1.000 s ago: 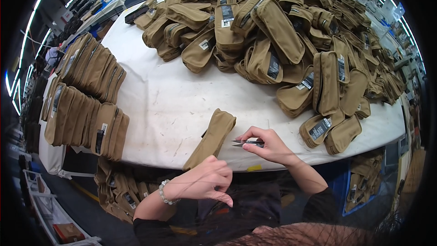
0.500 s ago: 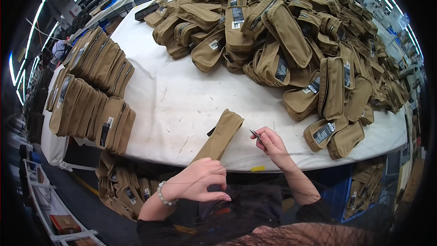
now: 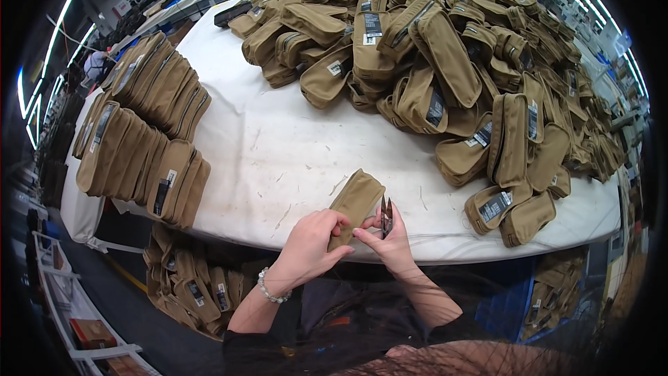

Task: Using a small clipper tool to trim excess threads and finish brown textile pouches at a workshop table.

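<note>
A tan fabric zip pouch (image 3: pixel 360 195) stands at the table's front edge, tilted, its narrow side turned toward me. My left hand (image 3: pixel 312 242) is closed on its left side near the bottom, a bead bracelet round the wrist. In my right hand (image 3: pixel 393 245) is a pair of small dark thread snips (image 3: pixel 387 214), points upward and blades slightly apart. The thumb and fingertips of that hand also meet the right side of the pouch low down. Any thread between the fingertips is too small to make out.
A big heap of tan pouches (image 3: pixel 445 63) with dark tags covers the far right of the white table (image 3: pixel 278 146). Upright rows of pouches (image 3: pixel 129 160) stand at the left edge. Below the table are more pouches (image 3: pixel 191 285) at left and a blue bin (image 3: pixel 511 303) at right.
My left hand has moved up and right onto the pouch. My right hand has come left to it, and the snips now point upward. The pouch has shifted slightly right.
</note>
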Available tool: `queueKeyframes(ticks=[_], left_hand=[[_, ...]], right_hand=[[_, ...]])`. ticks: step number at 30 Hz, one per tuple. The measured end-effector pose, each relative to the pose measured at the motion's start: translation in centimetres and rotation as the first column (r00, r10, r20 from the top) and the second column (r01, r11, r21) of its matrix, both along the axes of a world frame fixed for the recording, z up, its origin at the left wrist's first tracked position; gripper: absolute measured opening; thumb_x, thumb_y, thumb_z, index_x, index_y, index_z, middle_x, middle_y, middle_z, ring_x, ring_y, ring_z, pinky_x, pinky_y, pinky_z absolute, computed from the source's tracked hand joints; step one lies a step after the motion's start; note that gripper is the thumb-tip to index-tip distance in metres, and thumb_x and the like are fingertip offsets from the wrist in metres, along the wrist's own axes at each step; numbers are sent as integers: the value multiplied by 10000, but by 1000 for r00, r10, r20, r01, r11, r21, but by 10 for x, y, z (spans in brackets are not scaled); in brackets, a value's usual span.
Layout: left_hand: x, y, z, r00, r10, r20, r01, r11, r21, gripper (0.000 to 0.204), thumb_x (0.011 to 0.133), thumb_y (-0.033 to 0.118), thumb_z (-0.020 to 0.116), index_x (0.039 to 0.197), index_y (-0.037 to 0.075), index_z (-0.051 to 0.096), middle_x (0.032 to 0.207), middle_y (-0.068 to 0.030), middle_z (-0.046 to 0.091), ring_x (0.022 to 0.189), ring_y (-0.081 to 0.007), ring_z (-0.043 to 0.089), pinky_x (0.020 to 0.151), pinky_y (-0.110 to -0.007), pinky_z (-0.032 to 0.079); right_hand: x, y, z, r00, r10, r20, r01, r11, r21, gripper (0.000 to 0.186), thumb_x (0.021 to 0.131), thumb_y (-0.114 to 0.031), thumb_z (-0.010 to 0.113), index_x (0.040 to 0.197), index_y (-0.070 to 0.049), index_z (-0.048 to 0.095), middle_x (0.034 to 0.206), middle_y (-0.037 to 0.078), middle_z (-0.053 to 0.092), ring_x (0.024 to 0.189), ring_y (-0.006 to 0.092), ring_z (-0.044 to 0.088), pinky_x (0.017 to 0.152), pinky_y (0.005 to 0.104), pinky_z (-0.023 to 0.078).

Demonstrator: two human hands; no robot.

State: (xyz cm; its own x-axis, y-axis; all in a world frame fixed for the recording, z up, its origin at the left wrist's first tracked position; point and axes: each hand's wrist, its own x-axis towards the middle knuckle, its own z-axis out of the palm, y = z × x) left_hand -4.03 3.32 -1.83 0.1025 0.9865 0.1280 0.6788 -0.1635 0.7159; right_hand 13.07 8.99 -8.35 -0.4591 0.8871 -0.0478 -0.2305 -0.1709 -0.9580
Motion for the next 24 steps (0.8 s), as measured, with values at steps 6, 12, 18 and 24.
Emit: queueKeyframes(ticks=[6, 12, 18, 24], left_hand=[[4, -1, -7, 1000, 11, -9, -11, 999, 51, 403, 659, 119, 828, 970, 25, 591, 815, -84, 575, 772, -256, 574, 716, -355, 468], [12, -3, -11, 994, 96, -48, -93, 993, 69, 478, 637, 128, 846, 1007, 39, 556, 802, -82, 564, 762, -261, 571, 709, -366, 468], [10, -4, -19, 983, 178, -51, -174, 982, 66, 545, 627, 134, 860, 1037, 41, 511, 790, -81, 548, 749, -268, 569, 688, -373, 472], [15, -4, -21, 980, 192, -57, -186, 978, 94, 581, 610, 131, 869, 1046, 38, 497, 789, -79, 549, 743, -267, 569, 688, -372, 474]], right_hand=[[1, -1, -15, 996, -75, -44, 72, 996, -54, 415, 813, -4, 741, 1067, -69, 420, 872, 39, 590, 800, 83, 590, 603, 196, 469], [23, 3, 3, 995, 47, 86, -43, 998, -41, 315, 918, -135, 660, 1154, -76, 460, 795, 33, 591, 733, 110, 580, 597, 275, 451], [40, -4, 33, 686, -464, 560, -191, 628, 755, 356, 826, -188, 726, 1178, -215, 679, 716, 14, 544, 543, 142, 507, 518, 282, 386], [32, -14, 42, 591, -591, 549, -342, 432, 834, 360, 733, -207, 772, 1088, -211, 714, 680, -26, 497, 490, 129, 464, 459, 289, 309]])
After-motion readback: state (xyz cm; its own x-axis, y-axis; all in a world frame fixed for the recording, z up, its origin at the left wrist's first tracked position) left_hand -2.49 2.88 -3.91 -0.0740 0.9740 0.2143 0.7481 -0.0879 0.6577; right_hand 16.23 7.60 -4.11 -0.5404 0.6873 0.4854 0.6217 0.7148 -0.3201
